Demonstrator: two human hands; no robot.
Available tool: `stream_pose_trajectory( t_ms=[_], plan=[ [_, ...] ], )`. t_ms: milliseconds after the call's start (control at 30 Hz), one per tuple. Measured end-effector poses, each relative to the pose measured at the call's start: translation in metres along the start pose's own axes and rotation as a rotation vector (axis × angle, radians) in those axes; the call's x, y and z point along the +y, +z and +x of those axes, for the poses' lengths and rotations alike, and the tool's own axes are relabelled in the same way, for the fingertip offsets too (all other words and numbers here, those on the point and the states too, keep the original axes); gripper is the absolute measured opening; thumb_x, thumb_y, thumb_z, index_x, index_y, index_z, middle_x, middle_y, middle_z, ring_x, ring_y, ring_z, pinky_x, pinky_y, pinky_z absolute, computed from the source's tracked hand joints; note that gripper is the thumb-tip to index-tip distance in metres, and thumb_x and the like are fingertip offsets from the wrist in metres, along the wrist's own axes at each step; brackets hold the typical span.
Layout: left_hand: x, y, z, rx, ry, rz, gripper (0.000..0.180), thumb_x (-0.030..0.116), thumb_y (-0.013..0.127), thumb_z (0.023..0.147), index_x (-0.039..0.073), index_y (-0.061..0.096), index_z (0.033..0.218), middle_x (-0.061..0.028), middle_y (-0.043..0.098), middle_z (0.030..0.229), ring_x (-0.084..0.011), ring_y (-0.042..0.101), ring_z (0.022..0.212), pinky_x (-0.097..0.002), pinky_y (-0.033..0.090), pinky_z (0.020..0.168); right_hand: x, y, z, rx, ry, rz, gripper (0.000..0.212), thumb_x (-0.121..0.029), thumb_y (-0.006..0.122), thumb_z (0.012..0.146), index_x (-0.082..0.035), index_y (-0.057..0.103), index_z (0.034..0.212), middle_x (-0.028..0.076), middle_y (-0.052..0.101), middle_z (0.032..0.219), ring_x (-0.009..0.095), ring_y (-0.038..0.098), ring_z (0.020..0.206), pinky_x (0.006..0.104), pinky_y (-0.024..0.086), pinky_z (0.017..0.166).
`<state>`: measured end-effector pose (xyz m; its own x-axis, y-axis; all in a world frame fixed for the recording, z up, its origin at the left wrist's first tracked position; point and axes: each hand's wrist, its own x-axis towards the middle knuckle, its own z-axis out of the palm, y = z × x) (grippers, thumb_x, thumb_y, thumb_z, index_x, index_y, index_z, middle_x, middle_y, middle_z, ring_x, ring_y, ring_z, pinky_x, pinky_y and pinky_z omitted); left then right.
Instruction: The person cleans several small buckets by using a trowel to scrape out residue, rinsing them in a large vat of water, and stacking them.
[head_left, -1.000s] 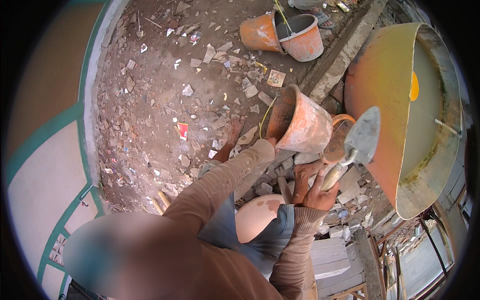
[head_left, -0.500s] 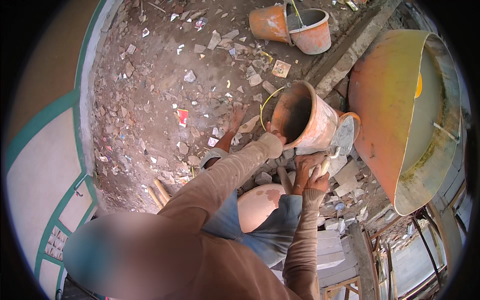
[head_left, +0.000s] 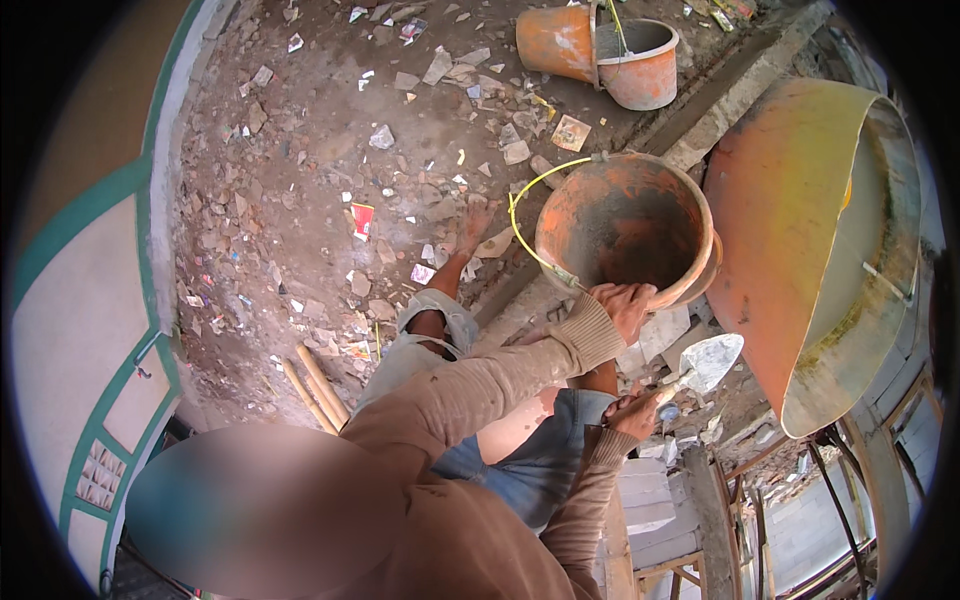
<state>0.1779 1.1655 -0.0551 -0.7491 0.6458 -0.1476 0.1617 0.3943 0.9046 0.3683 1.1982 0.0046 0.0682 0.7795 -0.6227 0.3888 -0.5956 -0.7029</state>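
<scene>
An orange bucket (head_left: 690, 215), its inner wall smeared grey, stands mouth-up in front of me. Its yellow handle (head_left: 513, 208) hangs over to the left side. My left hand (head_left: 624, 305) has its fingers hooked over the near rim. Just behind the bucket's right side shows a second orange rim (head_left: 712, 268), mostly hidden. Lower right, my right hand (head_left: 634, 414) is wrapped round the grip of a trowel (head_left: 710, 362). The trowel's grey, mortar-coated blade points up and right, apart from the bucket.
A large orange-yellow tub (head_left: 765, 240) with grey contents stands to the right. Two mortar-stained buckets (head_left: 640, 80) lie at the far side beside a concrete beam (head_left: 745, 90). Broken tile and rubble (head_left: 380, 137) cover the dirt. Wooden poles (head_left: 318, 385) lie left of my leg.
The bucket has turned from lying tilted, mouth to the left, to mouth-up, and my left hand moved right with its rim. My right hand drew the trowel back and down, away from the bucket.
</scene>
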Motion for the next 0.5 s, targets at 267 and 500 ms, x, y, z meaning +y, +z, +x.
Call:
stream_pose_trajectory(
  t_ms=[267, 500],
  plan=[
    [-0.135, -0.083, 0.061, 0.331, -0.866, -0.304, 0.074, 0.066, 0.048, 0.093, -0.006, 0.07, 0.096, -0.0133, 0.071, 0.083, -0.0253, 0.067, 0.078, -0.0393, 0.051, 0.073, -0.088, 0.035, -0.039, 0.187, -0.87, -0.125, 0.046, -0.044, 0.057, 0.099, 0.0, 0.046, 0.094, 0.009, 0.052, 0.071, 0.015, 0.049, 0.049, 0.0256, 0.04, 0.04],
    [-0.153, -0.059, 0.076, 0.236, -1.072, -0.363, 0.091, 0.075, 0.037, 0.09, -0.007, 0.064, 0.115, -0.0218, 0.069, 0.109, -0.0342, 0.067, 0.101, -0.0438, 0.051, 0.084, -0.082, 0.077, -0.026, -0.15, -0.541, -0.595, 0.042, -0.037, 0.059, 0.099, 0.002, 0.051, 0.111, 0.015, 0.065, 0.09, 0.023, 0.063, 0.073, 0.0328, 0.051, 0.069]
  ],
)
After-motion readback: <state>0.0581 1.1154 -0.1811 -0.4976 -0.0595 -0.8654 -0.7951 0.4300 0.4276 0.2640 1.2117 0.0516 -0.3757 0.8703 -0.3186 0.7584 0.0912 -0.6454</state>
